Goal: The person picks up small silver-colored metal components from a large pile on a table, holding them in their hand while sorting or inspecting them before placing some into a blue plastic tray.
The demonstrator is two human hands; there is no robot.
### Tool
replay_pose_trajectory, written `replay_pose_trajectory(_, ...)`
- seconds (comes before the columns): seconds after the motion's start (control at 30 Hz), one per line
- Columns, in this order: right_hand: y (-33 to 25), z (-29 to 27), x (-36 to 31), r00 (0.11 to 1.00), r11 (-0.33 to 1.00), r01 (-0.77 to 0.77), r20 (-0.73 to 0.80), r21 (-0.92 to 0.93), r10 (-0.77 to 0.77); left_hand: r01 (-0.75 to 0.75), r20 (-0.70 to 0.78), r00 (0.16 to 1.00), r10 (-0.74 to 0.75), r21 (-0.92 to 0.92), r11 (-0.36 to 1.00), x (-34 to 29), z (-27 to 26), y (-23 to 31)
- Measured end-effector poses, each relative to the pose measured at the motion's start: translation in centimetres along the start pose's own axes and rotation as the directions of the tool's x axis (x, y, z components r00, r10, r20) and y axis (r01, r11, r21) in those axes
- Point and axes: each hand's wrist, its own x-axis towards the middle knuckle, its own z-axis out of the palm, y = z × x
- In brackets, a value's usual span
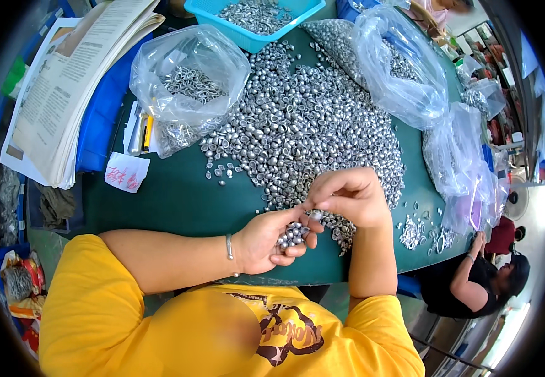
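Note:
Cupped palm up, my left hand [263, 242] holds a small heap of rounded silver metal pieces [293, 234]. Its fingers curl round them, and a metal bangle is on the wrist. My right hand [354, 196] meets the left fingertips, thumb and forefinger pinched together. One small silver metal piece [316, 215] shows right at these fingertips; which hand grips it is hard to make out. Just beyond both hands spreads a large pile of similar hollow, dome-like metal pieces [310, 119] on the green tabletop [172, 204].
Behind the pile stands a light-blue basket [253, 41] of metal pieces. Clear plastic bags [188, 63] of parts lie left and right. Papers [78, 81] rest on a blue bin at left, near a paper note [126, 171]. Another person [473, 283] sits at right.

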Motion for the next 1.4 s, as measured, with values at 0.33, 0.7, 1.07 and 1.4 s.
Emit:
replay_pose_trajectory(0.33, 1.6, 2.0, 4.6, 0.962, 0.349, 0.133, 0.035, -0.928, -0.272, -0.005, 0.021, 1.000, 0.004, 0.034, 0.999, 0.2, -0.1, -0.2)
replay_pose_trajectory(0.7, 0.3, 1.4, 2.5, 0.974, 0.980, -0.119, -0.210, -0.161, 0.084, 0.003, 0.005, 1.000, -0.003, 0.043, 0.999, 0.1, 0.0, -0.2)
replay_pose_trajectory(1.07, 0.6, 0.7, 1.3, 0.963, 0.986, 0.115, -0.257, 0.124, -0.080, 0.005, -0.003, 1.000, -0.005, 0.034, 0.999, 0.3, 0.0, -0.2)
replay_pose_trajectory(1.4, -1.1, 1.0, 2.6, 0.985, 0.721, 0.168, 0.146, -0.672, -0.093, 0.008, 0.024, 1.000, -0.008, -0.001, 1.000, 0.0, -0.1, -0.1)
